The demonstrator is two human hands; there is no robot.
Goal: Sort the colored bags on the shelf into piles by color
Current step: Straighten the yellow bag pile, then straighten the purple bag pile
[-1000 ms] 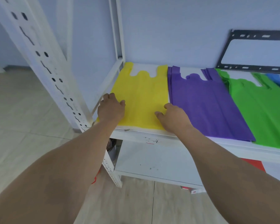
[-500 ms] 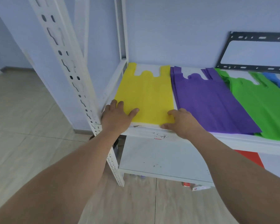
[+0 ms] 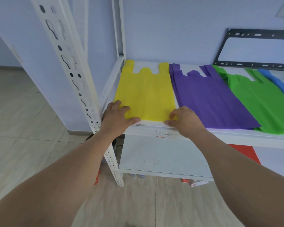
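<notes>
1. Two bare forearms reach forward and upward from the bottom corners of the view, converging toward the middle
2. The left hand [image 3: 116, 117] lies palm down, its fingers spread and fairly straight, the thumb stretched out to the right
3. The right hand [image 3: 184, 120] is palm down too, knuckles raised, its fingers bent and its thumb pointing left
4. The hands are apart, at about the same height
</notes>
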